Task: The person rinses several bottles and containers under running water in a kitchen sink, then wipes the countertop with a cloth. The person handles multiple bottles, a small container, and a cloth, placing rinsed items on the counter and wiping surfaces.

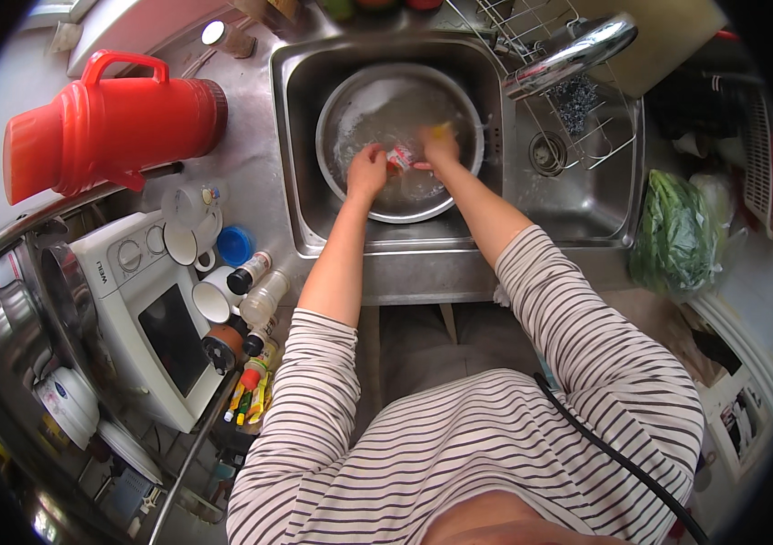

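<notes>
A round metal basin with water in it sits in the left bowl of the steel sink. Over its lower part, my left hand holds a small red-and-white item, perhaps a jar or packet; its exact kind cannot be told. My right hand, blurred, is just to the right of it, closed around something yellow that looks like a sponge or cloth. One finger of my right hand points towards the red-and-white item.
Above the sink's right bowl are a chrome faucet and a wire rack. A red thermos lies at the left, with mugs, bottles and a white microwave below. Bagged green vegetables lie at the right.
</notes>
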{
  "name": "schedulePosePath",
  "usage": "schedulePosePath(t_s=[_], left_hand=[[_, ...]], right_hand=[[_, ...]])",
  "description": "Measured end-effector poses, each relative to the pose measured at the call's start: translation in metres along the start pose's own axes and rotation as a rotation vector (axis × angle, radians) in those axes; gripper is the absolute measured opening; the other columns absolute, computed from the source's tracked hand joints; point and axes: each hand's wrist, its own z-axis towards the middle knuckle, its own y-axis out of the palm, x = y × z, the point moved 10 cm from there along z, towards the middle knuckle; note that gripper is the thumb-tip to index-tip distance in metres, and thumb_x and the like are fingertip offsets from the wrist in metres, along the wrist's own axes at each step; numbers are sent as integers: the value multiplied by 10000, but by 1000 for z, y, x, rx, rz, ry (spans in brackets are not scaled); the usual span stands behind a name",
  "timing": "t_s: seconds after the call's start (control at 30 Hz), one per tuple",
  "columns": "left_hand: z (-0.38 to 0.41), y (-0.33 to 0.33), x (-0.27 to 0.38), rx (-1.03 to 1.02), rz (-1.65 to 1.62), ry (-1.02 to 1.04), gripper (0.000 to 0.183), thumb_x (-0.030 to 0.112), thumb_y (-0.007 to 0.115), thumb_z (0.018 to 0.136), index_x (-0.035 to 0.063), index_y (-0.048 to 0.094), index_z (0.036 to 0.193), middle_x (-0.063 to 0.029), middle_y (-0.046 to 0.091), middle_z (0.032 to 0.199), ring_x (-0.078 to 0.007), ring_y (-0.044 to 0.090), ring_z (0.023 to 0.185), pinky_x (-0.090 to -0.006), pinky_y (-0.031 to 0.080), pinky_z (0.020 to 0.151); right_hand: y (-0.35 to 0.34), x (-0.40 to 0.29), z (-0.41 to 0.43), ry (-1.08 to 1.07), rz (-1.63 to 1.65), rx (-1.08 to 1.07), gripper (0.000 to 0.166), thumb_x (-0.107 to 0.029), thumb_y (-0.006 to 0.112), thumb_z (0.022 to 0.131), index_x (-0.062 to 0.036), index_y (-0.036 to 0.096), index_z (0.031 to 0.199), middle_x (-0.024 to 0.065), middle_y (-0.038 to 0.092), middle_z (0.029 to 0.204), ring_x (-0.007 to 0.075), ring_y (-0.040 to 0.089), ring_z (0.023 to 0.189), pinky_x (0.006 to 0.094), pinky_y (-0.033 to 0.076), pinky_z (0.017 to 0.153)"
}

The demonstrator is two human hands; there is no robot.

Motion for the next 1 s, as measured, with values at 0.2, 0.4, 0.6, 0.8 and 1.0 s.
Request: schedulePosePath(t_s=[0.2,0.4,0.6,0.8,1.0], left_hand=[[-60,-8,56,80,280,338,760,82,749,751,91,409,1431,-176,514,1352,-320,553,1200,-384,461,986],[-125,-69,61,301,-300,297,544,19,614,852,63,473,1375,-137,605,1247,-223,620,1090,-347,499,927],[-225,-74,78,333,-308,341,310,44,613,878,28,616,1187,-100,677,1055,-178,656,929,-299,525,821],[-363,-80,72,486,-17,387,264,143,623,866,63,640,1116,-107,670,981,-265,660,918,-370,527,798],[-465,-69,24,650,-13,342,227,141,630,865,76,639,1082,-71,668,940,-261,651,879,-377,521,768]], right_hand=[[-3,-102,-78,-449,-288,-216,361,-212,734,854,7,562,1084,147,631,1213,228,693,894,278,555,804],[-22,-228,-200,-712,83,-744,263,31,664,861,-57,553,1082,165,571,1311,164,561,1171,285,511,923],[-9,-177,-149,-1087,-754,-233,308,-194,738,827,-97,572,1067,210,666,899,409,644,851,450,514,710],[2,-211,-213,-661,-284,-839,296,-120,686,896,-39,574,1158,84,628,1239,148,620,1008,253,509,834],[-23,-205,-131,-994,-978,-332,322,-304,724,852,-93,612,1067,124,711,953,304,699,868,395,556,708]])
